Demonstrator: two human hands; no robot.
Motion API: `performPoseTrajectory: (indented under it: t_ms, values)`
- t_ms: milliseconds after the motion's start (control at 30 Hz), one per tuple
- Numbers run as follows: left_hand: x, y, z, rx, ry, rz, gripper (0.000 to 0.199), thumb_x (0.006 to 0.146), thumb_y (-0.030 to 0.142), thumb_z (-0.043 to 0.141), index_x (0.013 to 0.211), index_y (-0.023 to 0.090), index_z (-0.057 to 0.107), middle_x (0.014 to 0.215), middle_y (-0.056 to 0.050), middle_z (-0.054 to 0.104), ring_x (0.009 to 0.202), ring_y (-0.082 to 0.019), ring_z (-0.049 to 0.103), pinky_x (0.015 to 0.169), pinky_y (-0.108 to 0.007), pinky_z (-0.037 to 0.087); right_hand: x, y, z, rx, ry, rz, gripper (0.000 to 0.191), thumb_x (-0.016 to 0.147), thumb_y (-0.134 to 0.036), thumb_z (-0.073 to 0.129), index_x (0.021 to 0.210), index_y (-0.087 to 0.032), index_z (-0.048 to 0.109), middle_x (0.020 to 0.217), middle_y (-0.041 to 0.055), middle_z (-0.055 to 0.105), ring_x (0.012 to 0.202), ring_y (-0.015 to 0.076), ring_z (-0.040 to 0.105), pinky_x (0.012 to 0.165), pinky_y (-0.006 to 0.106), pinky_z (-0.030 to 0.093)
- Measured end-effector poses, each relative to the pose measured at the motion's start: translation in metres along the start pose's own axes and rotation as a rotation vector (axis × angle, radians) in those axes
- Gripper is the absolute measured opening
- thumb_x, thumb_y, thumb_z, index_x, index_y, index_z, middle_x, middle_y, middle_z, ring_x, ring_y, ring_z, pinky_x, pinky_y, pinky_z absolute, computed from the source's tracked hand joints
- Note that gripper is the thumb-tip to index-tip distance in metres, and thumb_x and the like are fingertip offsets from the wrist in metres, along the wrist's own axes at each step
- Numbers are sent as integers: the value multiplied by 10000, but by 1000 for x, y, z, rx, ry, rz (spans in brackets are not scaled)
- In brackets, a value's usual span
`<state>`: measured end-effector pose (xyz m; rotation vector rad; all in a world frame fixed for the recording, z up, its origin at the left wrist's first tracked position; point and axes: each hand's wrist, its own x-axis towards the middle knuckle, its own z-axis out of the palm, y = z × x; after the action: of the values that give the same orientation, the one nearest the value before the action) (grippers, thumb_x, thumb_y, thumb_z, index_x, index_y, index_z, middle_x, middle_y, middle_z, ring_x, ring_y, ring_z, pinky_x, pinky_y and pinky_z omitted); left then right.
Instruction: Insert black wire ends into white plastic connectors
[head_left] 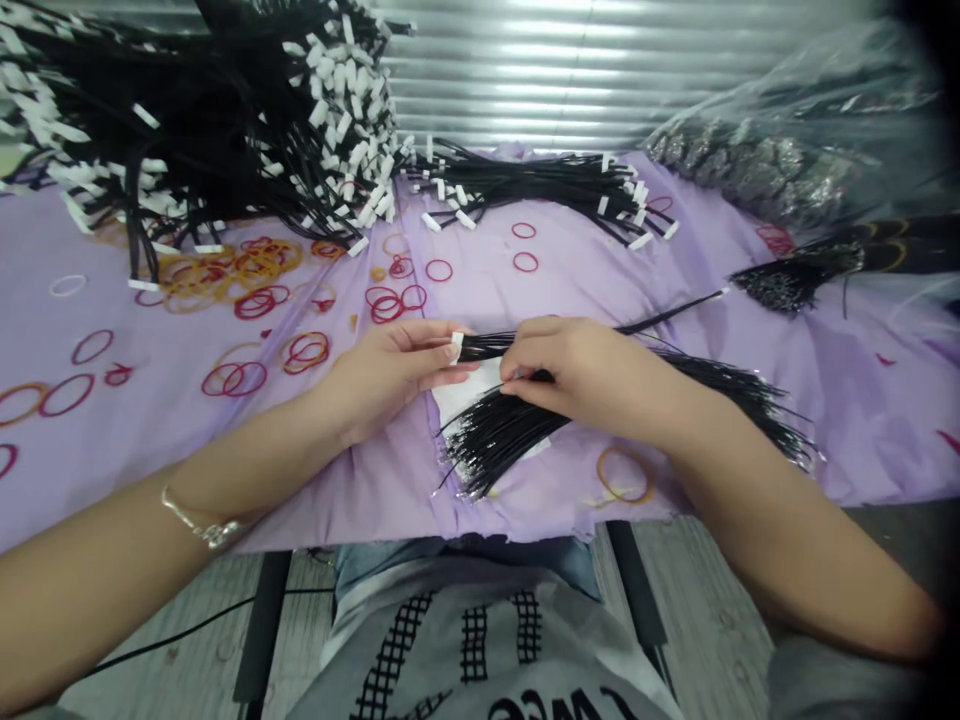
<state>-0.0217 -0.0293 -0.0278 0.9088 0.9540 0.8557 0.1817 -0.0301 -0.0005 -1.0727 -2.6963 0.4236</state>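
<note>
My left hand (409, 365) pinches a small white connector (457, 347) between thumb and fingers. Thin black wires (484, 346) run from that connector to the right, under my right hand (562, 368). The fingers of my right hand are closed on these wires; their tips are partly hidden. Just below lies a fanned bundle of loose black wires (499, 440) with bare silvery ends, resting on a white sheet (466, 390). Its far ends (772, 405) spread out beyond my right wrist.
A large heap of black cables with white connectors (345, 120) stands at the back left. A smaller cable bundle (525, 178) lies at the back. Rubber bands (240, 270) are scattered on the purple cloth (480, 275). A clear plastic bag (787, 160) and dark wire bundle (799, 272) sit right.
</note>
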Motion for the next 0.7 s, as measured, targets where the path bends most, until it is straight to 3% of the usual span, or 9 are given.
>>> performPoseTrajectory:
  t_ms: [67,167,400,700]
  values:
    - [0,0,-2,1,-12,3,142,748,77,673,887,105,685,904,-51,703,862,-168,684,789,-255,536,-1,0,1,-14,-67,-10,95,825,-158,568,797,-149,659,854,56,604,724,134,553,675,258,382]
    - [0,-1,-2,37,-14,16,175,741,108,691,915,106,693,949,-71,704,840,-172,682,765,-277,542,0,0,3,21,-45,-23,77,812,-144,578,793,-145,653,852,53,603,738,134,553,681,256,385]
    - [-3,1,0,212,-45,29,269,741,137,687,1009,131,710,946,-54,724,885,-150,658,923,-301,471,1,-1,2,111,-148,-112,126,828,-143,558,807,-152,683,794,41,622,737,136,562,705,259,412]
    - [-2,-1,-3,304,-113,140,312,761,161,658,1072,147,690,1043,-55,711,968,-173,642,949,-337,453,2,-9,9,154,-112,-68,95,839,-113,537,816,-140,626,893,56,580,792,134,535,758,266,418]
